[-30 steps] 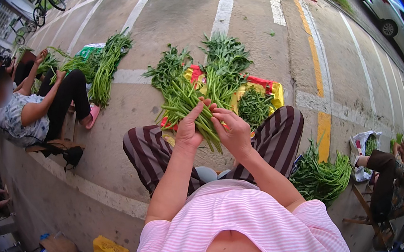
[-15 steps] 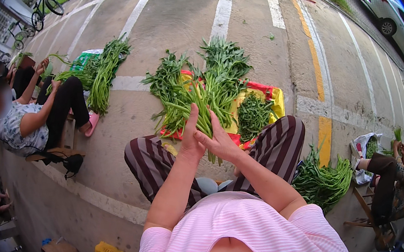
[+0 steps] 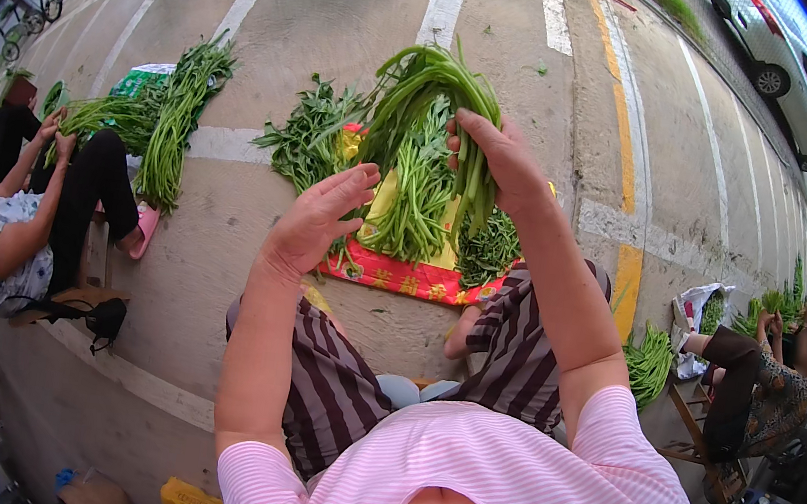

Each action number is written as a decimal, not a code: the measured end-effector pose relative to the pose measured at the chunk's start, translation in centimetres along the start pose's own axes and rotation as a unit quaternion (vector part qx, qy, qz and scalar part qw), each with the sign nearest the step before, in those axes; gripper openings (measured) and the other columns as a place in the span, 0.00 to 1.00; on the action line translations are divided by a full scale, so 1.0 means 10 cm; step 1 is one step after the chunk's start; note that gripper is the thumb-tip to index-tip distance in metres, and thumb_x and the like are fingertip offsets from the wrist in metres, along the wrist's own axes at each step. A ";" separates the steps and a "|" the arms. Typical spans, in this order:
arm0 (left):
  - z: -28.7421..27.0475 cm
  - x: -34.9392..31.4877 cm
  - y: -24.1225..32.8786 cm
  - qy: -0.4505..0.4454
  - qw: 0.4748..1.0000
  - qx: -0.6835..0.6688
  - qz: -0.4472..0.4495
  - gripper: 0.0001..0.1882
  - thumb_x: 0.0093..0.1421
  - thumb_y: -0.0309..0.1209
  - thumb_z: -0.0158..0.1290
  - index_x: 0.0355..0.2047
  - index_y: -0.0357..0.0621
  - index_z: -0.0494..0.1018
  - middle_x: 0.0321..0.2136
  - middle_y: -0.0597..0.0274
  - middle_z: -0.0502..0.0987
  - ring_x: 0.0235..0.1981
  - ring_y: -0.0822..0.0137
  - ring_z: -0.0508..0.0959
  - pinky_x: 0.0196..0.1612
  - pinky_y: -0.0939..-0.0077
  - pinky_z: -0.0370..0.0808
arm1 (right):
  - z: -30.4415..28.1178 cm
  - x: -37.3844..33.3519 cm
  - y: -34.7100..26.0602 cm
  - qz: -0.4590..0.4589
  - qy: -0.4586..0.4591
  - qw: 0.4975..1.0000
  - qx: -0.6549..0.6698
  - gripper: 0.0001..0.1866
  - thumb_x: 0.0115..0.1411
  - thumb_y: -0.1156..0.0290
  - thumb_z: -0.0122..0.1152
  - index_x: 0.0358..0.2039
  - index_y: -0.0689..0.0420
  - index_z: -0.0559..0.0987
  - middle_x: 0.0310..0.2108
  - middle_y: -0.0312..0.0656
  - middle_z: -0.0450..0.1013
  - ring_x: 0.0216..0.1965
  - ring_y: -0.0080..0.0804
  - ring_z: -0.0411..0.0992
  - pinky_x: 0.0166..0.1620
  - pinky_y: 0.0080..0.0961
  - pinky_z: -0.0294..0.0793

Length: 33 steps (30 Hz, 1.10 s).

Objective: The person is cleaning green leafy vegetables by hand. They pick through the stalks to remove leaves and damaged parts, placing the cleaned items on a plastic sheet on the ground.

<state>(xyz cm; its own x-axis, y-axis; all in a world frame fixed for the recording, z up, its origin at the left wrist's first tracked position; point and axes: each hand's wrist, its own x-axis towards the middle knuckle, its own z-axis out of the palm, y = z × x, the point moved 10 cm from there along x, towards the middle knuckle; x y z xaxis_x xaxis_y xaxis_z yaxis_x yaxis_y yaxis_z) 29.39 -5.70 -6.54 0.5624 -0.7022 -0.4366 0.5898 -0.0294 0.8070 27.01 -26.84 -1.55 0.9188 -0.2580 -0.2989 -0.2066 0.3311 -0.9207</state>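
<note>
My right hand (image 3: 507,164) grips the right side of a bunch of water spinach (image 3: 438,73), raised and bent over in an arch with stems hanging down. To the left of that bunch, my left hand (image 3: 323,214) is open, its fingers stretched toward the greens. Whether its fingertips touch any stems, I cannot tell. Beneath the arch, another bundle of water spinach (image 3: 414,208) lies on a red and yellow plastic sack (image 3: 400,277) spread over the ground. Loose leafy tops (image 3: 304,139) spread at the sack's left, and a smaller heap of trimmed greens (image 3: 491,251) sits at its right.
At the left, a seated person (image 3: 8,229) handles greens beside a long pile of water spinach (image 3: 183,119). Another seated person (image 3: 780,384) works at the right, near a white sack (image 3: 701,314) and a green bundle (image 3: 648,366). A parked car (image 3: 773,71) stands far right.
My hands have come apart and the bunch is lifted forward and up in my right hand. My left hand has let go and shifted left. The view has turned slightly.
</note>
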 end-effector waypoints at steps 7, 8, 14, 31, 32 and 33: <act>-0.90 -0.03 -0.13 0.140 0.990 -0.013 -0.006 0.26 0.66 0.40 0.53 0.61 0.42 0.66 0.56 0.61 0.72 0.56 0.66 0.71 0.58 0.66 0.67 | -0.14 0.80 -0.40 -0.192 0.165 0.956 -0.145 0.15 0.64 0.61 0.61 0.41 0.60 0.74 0.27 0.36 0.74 0.25 0.21 0.71 0.29 0.20 0.73; -0.85 -0.03 -0.05 0.142 0.989 0.023 0.015 0.25 0.66 0.39 0.53 0.60 0.42 0.67 0.56 0.61 0.73 0.56 0.67 0.71 0.58 0.66 0.67 | -0.25 0.97 -0.15 -0.180 0.191 0.950 -0.168 0.18 0.62 0.62 0.62 0.45 0.62 0.72 0.28 0.38 0.75 0.27 0.23 0.73 0.32 0.23 0.74; -0.50 0.07 0.16 0.064 0.997 0.019 0.030 0.22 0.67 0.35 0.51 0.60 0.41 0.68 0.54 0.63 0.75 0.54 0.72 0.73 0.56 0.73 0.68 | -0.94 1.38 2.55 0.095 0.269 0.885 -0.367 0.36 0.55 0.57 0.65 0.57 0.65 0.63 0.50 0.58 0.72 0.52 0.54 0.71 0.55 0.40 0.69; -0.61 -0.03 0.22 0.100 0.994 0.031 0.021 0.22 0.67 0.34 0.51 0.60 0.40 0.68 0.53 0.59 0.75 0.52 0.71 0.75 0.54 0.75 0.70 | -0.84 1.01 3.37 0.275 0.226 0.819 -0.450 0.52 0.52 0.46 0.67 0.68 0.55 0.51 0.67 0.51 0.52 0.68 0.49 0.51 0.64 0.51 0.56; -0.64 -0.04 0.22 0.104 0.994 0.028 0.024 0.22 0.67 0.34 0.51 0.59 0.40 0.68 0.53 0.59 0.75 0.52 0.71 0.75 0.55 0.75 0.70 | -0.83 1.03 3.45 0.270 0.209 0.828 -0.445 0.53 0.52 0.45 0.67 0.69 0.56 0.50 0.67 0.52 0.52 0.68 0.50 0.52 0.65 0.51 0.56; -0.67 -0.01 0.20 0.104 0.994 0.026 0.026 0.22 0.67 0.34 0.52 0.59 0.40 0.68 0.53 0.59 0.76 0.52 0.70 0.75 0.55 0.74 0.70 | -0.86 1.04 3.48 0.265 0.195 0.836 -0.440 0.54 0.52 0.44 0.67 0.69 0.56 0.49 0.67 0.54 0.52 0.67 0.51 0.52 0.65 0.50 0.56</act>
<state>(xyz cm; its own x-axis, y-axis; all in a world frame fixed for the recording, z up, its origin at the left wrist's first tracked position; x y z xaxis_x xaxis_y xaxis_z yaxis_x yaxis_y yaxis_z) 34.34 -0.93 -7.55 0.7019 -0.5423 -0.4619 0.5290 -0.0376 0.8478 26.47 -25.78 -38.88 0.4761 -0.6198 -0.6238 -0.8744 -0.2585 -0.4106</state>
